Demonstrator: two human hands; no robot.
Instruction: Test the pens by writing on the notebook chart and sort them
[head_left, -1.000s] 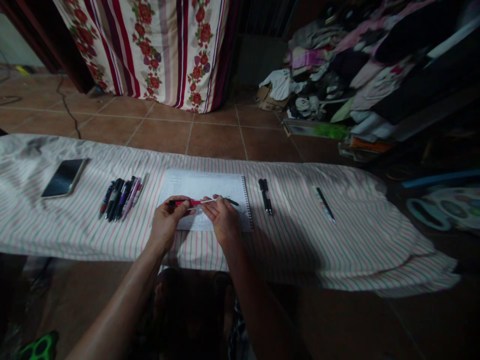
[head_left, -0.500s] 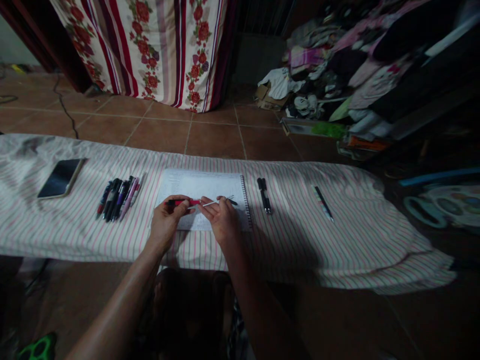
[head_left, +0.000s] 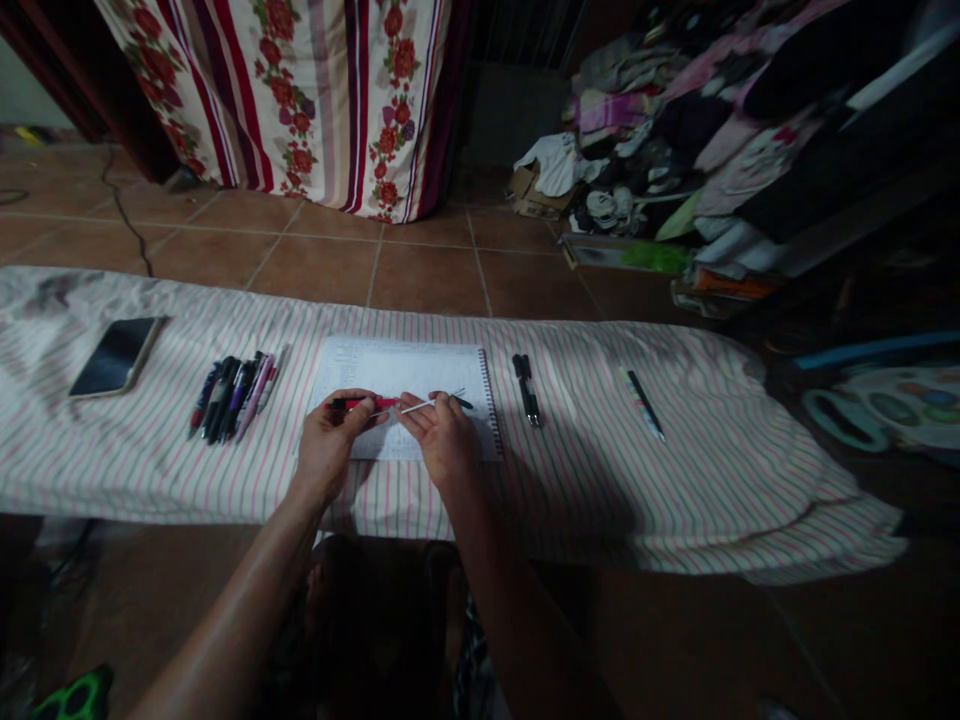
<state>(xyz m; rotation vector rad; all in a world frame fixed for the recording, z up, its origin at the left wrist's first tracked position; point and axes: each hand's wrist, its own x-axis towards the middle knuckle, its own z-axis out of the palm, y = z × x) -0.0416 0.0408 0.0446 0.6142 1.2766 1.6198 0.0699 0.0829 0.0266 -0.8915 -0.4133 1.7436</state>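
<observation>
Over a spiral notebook [head_left: 405, 368] with writing on its page, my left hand [head_left: 328, 440] is closed around a red and black pen [head_left: 385, 403]. The fingers of my right hand [head_left: 451, 440] pinch a thin white pen refill [head_left: 417, 407], its left end close to the pen's red end. Whether the two touch I cannot tell. A small dark piece [head_left: 464, 403] pokes out past the right fingers; how it joins the refill is hidden. To the right of the notebook lie two black pens [head_left: 527, 390] side by side.
On the striped cloth [head_left: 585, 440], a phone [head_left: 118, 356] lies at far left, beside a bunch of several pens [head_left: 232, 398]. One more pen [head_left: 645, 404] rests to the right. Beyond the tiled floor hang a flowered curtain [head_left: 330, 110] and a heap of clothes [head_left: 622, 120].
The view has shifted very slightly. Both hands keep nearly the same hold and place, with the pen and the refill still end to end.
</observation>
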